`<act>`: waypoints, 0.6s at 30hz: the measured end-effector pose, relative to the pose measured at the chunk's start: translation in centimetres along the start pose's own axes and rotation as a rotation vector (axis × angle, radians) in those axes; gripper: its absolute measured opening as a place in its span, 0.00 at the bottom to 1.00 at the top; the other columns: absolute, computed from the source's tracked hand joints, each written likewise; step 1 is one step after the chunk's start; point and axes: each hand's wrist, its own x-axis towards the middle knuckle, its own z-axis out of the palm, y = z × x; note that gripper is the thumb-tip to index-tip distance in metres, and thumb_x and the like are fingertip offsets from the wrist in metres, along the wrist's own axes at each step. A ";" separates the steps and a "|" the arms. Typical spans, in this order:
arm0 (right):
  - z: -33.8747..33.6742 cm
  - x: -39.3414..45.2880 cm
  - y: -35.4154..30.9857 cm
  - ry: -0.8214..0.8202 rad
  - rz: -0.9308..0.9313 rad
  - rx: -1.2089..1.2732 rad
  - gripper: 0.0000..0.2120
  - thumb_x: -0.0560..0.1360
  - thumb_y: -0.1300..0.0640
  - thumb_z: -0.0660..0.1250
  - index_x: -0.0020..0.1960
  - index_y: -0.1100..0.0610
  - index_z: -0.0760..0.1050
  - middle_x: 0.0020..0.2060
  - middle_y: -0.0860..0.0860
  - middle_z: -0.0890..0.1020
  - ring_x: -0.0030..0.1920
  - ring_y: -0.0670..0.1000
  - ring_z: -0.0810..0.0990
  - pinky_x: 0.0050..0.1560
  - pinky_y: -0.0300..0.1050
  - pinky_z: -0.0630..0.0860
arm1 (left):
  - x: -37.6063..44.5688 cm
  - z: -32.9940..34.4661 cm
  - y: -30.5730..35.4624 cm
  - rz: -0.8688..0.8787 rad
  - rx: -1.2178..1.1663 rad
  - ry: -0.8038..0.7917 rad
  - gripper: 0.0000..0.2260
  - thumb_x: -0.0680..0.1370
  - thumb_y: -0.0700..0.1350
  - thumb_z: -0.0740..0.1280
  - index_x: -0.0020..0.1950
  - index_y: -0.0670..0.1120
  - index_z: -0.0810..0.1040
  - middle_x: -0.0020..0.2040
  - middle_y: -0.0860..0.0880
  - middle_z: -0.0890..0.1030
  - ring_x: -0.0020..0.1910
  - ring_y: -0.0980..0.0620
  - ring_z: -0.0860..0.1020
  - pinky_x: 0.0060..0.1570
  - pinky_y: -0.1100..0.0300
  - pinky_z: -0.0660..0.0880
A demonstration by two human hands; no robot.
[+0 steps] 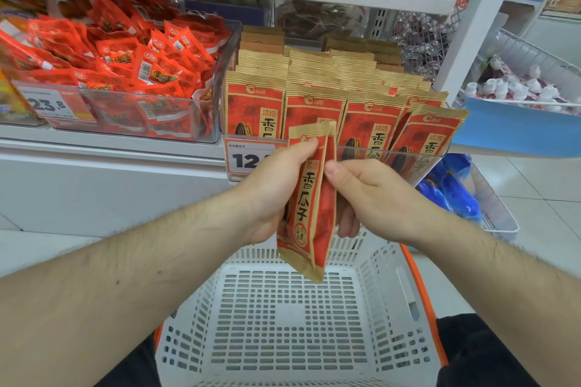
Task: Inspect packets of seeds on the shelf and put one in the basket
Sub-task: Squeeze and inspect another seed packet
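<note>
On the left we see a clear plastic bin (pixel 220 78) heaped with small red foil snack packets (pixel 125 53), a price tag (pixel 53 104) on its front, all resting on the white metal shelf (pixel 110 148). Our left hand (pixel 276 188) curls its grip around a slim red-and-tan paper packet of seeds (pixel 309 198), thumb near the packet's top edge. We hold it upright, turned nearly edge-on, in front of the shelf and above the white perforated plastic basket (pixel 292 324) with orange trim. Our right hand (pixel 367 192) pinches the packet's other side, thumb against its face, fingers curled behind. Just behind, rows of matching red-and-tan seed packets (pixel 374 122) stand upright in a clear tray (pixel 434 154). Farther right, a wire basket (pixel 534 56) holds small white-wrapped items.
</note>
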 end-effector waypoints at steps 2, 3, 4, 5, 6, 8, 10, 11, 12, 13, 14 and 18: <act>0.0 0.1 0.2 0.058 -0.022 0.098 0.19 0.83 0.52 0.56 0.41 0.63 0.76 0.28 0.54 0.82 0.28 0.54 0.81 0.32 0.50 0.79 | -0.1 0.2 0.3 0.017 -0.004 -0.057 0.26 0.83 0.58 0.54 0.57 0.38 0.82 0.52 0.33 0.83 0.47 0.37 0.81 0.56 0.44 0.76; 0.1 0.2 0.2 0.081 -0.029 0.143 0.17 0.83 0.54 0.58 0.41 0.62 0.76 0.28 0.54 0.82 0.28 0.55 0.81 0.33 0.50 0.78 | -0.1 0.2 0.4 0.030 -0.025 -0.072 0.25 0.83 0.58 0.55 0.57 0.39 0.82 0.53 0.32 0.82 0.46 0.38 0.80 0.56 0.44 0.75; 0.2 0.2 0.1 0.102 -0.038 0.184 0.14 0.83 0.57 0.59 0.41 0.60 0.75 0.27 0.53 0.82 0.28 0.54 0.81 0.32 0.49 0.78 | -0.3 0.2 0.5 0.041 -0.042 -0.089 0.24 0.82 0.58 0.57 0.55 0.41 0.83 0.53 0.31 0.81 0.46 0.39 0.78 0.56 0.44 0.74; 0.2 0.1 0.1 0.115 -0.044 0.227 0.13 0.82 0.59 0.60 0.40 0.59 0.74 0.27 0.52 0.81 0.27 0.53 0.80 0.31 0.48 0.77 | -0.3 0.2 0.6 0.048 -0.041 -0.121 0.23 0.80 0.60 0.59 0.51 0.43 0.84 0.50 0.32 0.81 0.45 0.40 0.77 0.54 0.45 0.74; 0.3 0.2 0.0 0.116 -0.049 0.270 0.13 0.82 0.60 0.60 0.39 0.59 0.74 0.26 0.51 0.81 0.26 0.52 0.79 0.30 0.47 0.77 | -0.4 0.2 0.4 0.053 -0.024 -0.176 0.24 0.79 0.61 0.60 0.48 0.42 0.84 0.45 0.34 0.80 0.43 0.40 0.77 0.51 0.47 0.75; 0.2 0.2 -0.1 0.075 -0.055 0.354 0.13 0.82 0.61 0.59 0.40 0.62 0.74 0.27 0.53 0.80 0.26 0.52 0.78 0.30 0.47 0.76 | -0.6 0.2 0.2 0.061 -0.012 -0.226 0.26 0.79 0.60 0.60 0.47 0.36 0.79 0.35 0.38 0.79 0.36 0.44 0.78 0.42 0.55 0.76; 0.3 0.2 -0.1 0.025 -0.055 0.433 0.13 0.82 0.61 0.59 0.42 0.65 0.74 0.29 0.57 0.80 0.27 0.54 0.77 0.31 0.48 0.75 | -0.5 0.2 0.1 0.050 -0.092 -0.234 0.22 0.82 0.53 0.56 0.42 0.36 0.75 0.28 0.43 0.78 0.28 0.50 0.78 0.33 0.62 0.75; 0.3 0.2 0.0 0.008 -0.047 0.465 0.13 0.82 0.61 0.59 0.42 0.65 0.74 0.30 0.57 0.80 0.27 0.54 0.76 0.31 0.48 0.75 | -0.5 0.2 0.0 0.052 -0.129 -0.232 0.21 0.82 0.52 0.55 0.41 0.38 0.75 0.28 0.44 0.78 0.27 0.51 0.77 0.31 0.63 0.74; 0.2 0.3 0.1 -0.002 -0.037 0.489 0.13 0.82 0.61 0.59 0.43 0.66 0.74 0.30 0.58 0.80 0.27 0.55 0.76 0.31 0.47 0.75 | -0.4 0.2 0.1 0.044 -0.144 -0.239 0.21 0.81 0.54 0.55 0.41 0.39 0.76 0.29 0.43 0.77 0.28 0.49 0.77 0.32 0.62 0.74; 0.2 0.3 0.1 -0.010 -0.026 0.504 0.13 0.82 0.61 0.58 0.44 0.68 0.74 0.31 0.58 0.81 0.27 0.55 0.75 0.31 0.47 0.75 | -0.2 0.2 0.0 0.035 -0.143 -0.253 0.23 0.80 0.56 0.55 0.39 0.40 0.78 0.30 0.41 0.77 0.30 0.46 0.76 0.33 0.60 0.75; 0.2 0.3 0.2 -0.015 -0.017 0.510 0.13 0.82 0.61 0.58 0.45 0.70 0.74 0.31 0.59 0.81 0.28 0.56 0.75 0.31 0.47 0.75 | -0.3 0.1 -0.1 0.030 -0.137 -0.268 0.25 0.79 0.57 0.55 0.37 0.41 0.79 0.31 0.39 0.76 0.31 0.44 0.75 0.35 0.59 0.75; 0.0 0.3 0.3 -0.042 -0.037 0.467 0.17 0.78 0.56 0.64 0.45 0.72 0.72 0.33 0.62 0.80 0.28 0.55 0.77 0.32 0.48 0.76 | -0.2 -0.1 -0.3 0.009 -0.145 -0.296 0.25 0.74 0.60 0.56 0.41 0.39 0.79 0.33 0.37 0.76 0.35 0.41 0.75 0.43 0.51 0.74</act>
